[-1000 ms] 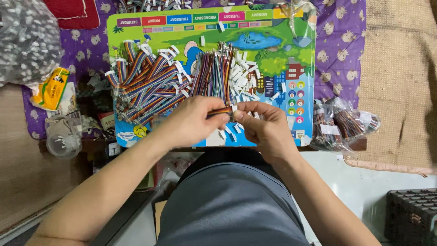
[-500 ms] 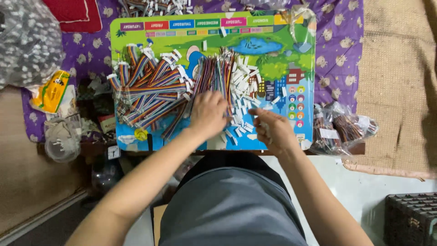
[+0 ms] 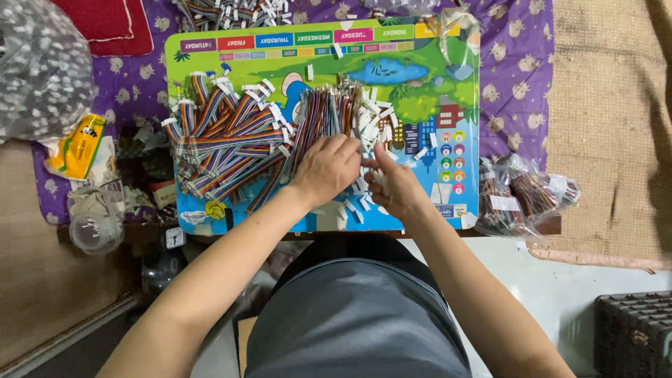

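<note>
Left hand (image 3: pixel 327 168) lies flat, fingers spread, on the ribbon cables (image 3: pixel 329 115) mid-board (image 3: pixel 427 56). Right hand (image 3: pixel 393 183) pinches a white connector (image 3: pixel 369 162) near the board's front edge.

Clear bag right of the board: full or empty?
Full. The clear bag bulges with bundles of dark cables seen through the plastic, lying at the right edge of the board.

Glossy printed board (image 3: pixel 420 42); plastic-sheathed ribbon cables (image 3: pixel 224 143).

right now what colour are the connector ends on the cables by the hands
White, on multicoloured striped ribbon cables; the head view shows it.
</note>
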